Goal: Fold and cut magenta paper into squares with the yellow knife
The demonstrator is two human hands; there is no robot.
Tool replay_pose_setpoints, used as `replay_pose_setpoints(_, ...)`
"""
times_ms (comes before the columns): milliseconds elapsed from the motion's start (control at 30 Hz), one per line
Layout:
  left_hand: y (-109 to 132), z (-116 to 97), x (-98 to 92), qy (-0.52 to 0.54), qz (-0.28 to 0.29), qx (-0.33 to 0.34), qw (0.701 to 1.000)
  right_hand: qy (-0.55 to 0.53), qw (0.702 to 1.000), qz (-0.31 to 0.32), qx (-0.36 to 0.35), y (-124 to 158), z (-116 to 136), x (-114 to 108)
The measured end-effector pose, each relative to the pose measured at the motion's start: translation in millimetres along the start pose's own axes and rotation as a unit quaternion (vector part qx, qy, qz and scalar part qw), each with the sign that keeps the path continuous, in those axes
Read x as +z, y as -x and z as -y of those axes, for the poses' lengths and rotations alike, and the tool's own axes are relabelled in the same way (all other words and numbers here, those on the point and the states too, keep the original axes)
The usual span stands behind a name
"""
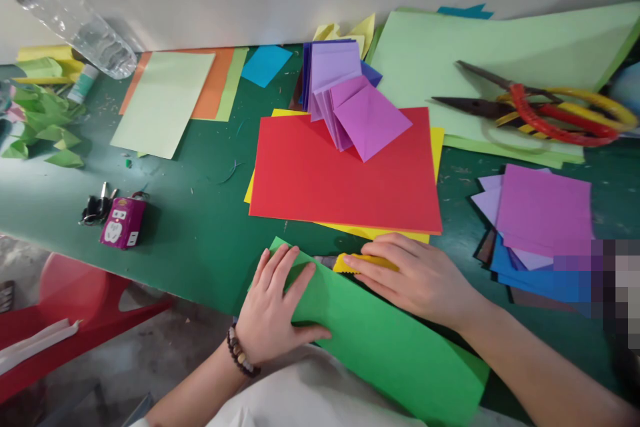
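A bright green sheet of paper (380, 340) lies slanted along the table's near edge, its lower corner reaching past it. My left hand (273, 307) rests flat on the sheet's upper left end, fingers spread. In my right hand (415, 273) is a yellow utility knife (367, 261), gripped by its handle. The grey blade (327, 263) points left and lies by the upper edge of the green paper, close to my left fingertips. Whether the blade touches the paper I cannot tell.
Red paper (345, 180) over yellow sheets lies just beyond, with folded purple papers (370, 120) on top. Scissors (540, 107) rest on pale green sheets (430, 47). Purple squares (545, 207) are stacked at right. At left are a purple plug adapter (123, 222), keys (97, 205) and a plastic bottle (75, 13).
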State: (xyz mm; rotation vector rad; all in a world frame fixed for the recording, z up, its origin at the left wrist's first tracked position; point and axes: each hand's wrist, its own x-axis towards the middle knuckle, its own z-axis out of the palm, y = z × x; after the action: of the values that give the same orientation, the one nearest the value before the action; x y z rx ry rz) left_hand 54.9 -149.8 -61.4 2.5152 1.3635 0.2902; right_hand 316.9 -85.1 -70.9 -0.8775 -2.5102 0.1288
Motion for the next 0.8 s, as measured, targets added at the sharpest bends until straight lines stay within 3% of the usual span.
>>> replay_pose_setpoints(467, 2.3, 1.2, 0.8, 0.008, 0.006, 0.001, 1.0, 0.015, 1.0, -0.008, 0.011, 10.9, -1.8, 2.2)
replay_pose_setpoints(800, 1.3, -2.0, 0.2, 0.009, 0.012, -0.017, 1.0, 0.009, 1.0, -0.013, -0.004, -1.0, 1.1, 2.4)
